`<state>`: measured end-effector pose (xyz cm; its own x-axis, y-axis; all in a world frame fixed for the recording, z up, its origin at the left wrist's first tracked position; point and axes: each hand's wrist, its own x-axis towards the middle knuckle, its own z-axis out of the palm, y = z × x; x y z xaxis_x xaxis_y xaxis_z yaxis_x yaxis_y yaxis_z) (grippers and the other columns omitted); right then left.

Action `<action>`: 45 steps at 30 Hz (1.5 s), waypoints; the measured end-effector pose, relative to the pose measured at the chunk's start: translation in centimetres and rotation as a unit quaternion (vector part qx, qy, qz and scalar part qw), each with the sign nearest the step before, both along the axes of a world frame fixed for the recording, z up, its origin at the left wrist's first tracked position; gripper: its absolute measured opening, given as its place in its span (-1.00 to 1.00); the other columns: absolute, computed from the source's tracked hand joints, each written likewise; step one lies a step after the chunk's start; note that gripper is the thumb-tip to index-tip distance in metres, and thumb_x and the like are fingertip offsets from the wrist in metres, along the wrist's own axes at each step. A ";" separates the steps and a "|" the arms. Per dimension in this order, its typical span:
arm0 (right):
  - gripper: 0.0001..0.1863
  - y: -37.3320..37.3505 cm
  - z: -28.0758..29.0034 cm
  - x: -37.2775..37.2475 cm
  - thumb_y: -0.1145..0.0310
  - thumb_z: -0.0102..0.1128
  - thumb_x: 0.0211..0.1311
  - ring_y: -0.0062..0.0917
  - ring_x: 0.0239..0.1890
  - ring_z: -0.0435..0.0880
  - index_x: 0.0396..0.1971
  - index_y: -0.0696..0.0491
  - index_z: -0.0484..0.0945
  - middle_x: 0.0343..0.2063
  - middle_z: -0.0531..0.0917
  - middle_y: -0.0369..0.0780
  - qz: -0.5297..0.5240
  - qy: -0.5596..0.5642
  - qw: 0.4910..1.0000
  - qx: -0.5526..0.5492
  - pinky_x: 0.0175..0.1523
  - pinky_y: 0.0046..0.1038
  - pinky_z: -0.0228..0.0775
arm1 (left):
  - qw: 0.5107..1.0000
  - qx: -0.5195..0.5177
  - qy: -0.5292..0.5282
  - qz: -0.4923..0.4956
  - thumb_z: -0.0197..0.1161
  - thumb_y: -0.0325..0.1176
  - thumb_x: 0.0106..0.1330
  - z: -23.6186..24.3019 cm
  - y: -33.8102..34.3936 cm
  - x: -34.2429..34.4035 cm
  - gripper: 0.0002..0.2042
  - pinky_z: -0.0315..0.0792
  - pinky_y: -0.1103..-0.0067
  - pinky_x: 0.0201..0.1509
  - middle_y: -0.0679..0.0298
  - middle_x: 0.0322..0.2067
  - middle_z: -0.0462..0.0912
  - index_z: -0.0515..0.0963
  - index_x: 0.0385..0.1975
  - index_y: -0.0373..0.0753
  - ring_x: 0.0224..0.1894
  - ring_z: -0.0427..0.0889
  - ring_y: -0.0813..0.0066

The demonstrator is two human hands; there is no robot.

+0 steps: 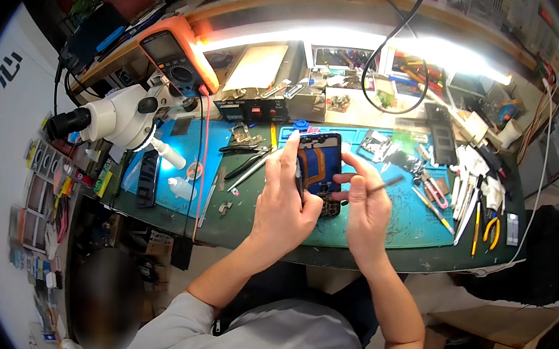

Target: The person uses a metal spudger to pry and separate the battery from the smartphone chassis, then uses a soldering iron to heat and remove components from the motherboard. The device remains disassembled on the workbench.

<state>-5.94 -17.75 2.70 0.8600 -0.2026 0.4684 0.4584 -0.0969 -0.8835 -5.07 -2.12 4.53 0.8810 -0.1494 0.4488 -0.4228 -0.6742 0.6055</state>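
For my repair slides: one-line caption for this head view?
Left hand steadies an opened smartphone while right hand holds a thin tool over it.

Left hand [285, 202] gripped an opened phone [319, 165] over the blue mat [416, 221]; right hand [365, 206] touched its edge, pinching a thin tool [386, 183] on the cluttered surface [247, 228]

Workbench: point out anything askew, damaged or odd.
The phone in both hands lies opened, its back cover off and its insides bare. The left hand steadies it; the right hand holds a thin tool. Loose tools lie scattered to the right.
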 end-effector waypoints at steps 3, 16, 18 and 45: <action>-0.71 0.1 -0.3 1.7 0.41 0.03 0.61 -0.26 -0.07 0.72 0.10 0.25 0.61 -0.09 0.70 -0.07 -0.016 0.011 0.998 -0.062 0.11 -0.32 0.53 | 0.999 -0.037 0.013 -0.011 0.18 -0.52 0.18 0.2 0.4 0.8 -0.10 0.63 0.17 -0.14 -0.16 0.19 0.31 -0.05 0.59 -0.20 -0.07 0.64 -0.17; -0.64 -2.4 -0.7 4.3 0.39 0.33 0.42 -0.74 -0.34 0.66 0.11 0.26 0.68 -0.34 0.82 -0.20 -0.046 0.115 0.986 -0.111 -0.23 -0.58 0.50 | 0.801 -0.517 0.258 -0.156 -0.02 -0.57 0.33 -0.3 4.3 -0.6 -0.31 0.55 0.34 0.31 -0.15 0.21 0.49 0.09 0.54 -0.24 0.16 0.64 0.16; -0.62 -4.6 0.3 4.9 0.36 0.36 0.40 -0.74 -0.36 0.65 0.11 0.25 0.68 -0.37 0.80 -0.24 -0.003 0.157 0.984 -0.082 -0.24 -0.58 0.50 | 0.733 -0.575 0.331 -0.149 0.02 -0.54 0.37 0.6 7.0 -1.2 -0.40 0.59 0.33 0.29 -0.18 0.12 0.60 0.19 0.46 -0.33 0.13 0.68 0.13; -0.71 -1.1 0.5 -5.2 0.37 0.54 0.21 -0.77 -0.63 0.21 -0.52 0.16 0.57 -0.70 0.36 -0.40 0.054 0.158 0.964 -0.207 -0.52 -0.54 0.01 | 0.905 -0.352 0.196 -0.136 0.49 -0.45 0.32 -2.9 3.1 -3.7 -0.75 0.60 0.58 -0.13 0.26 -0.23 0.78 0.64 -0.08 -0.35 -0.24 0.71 0.64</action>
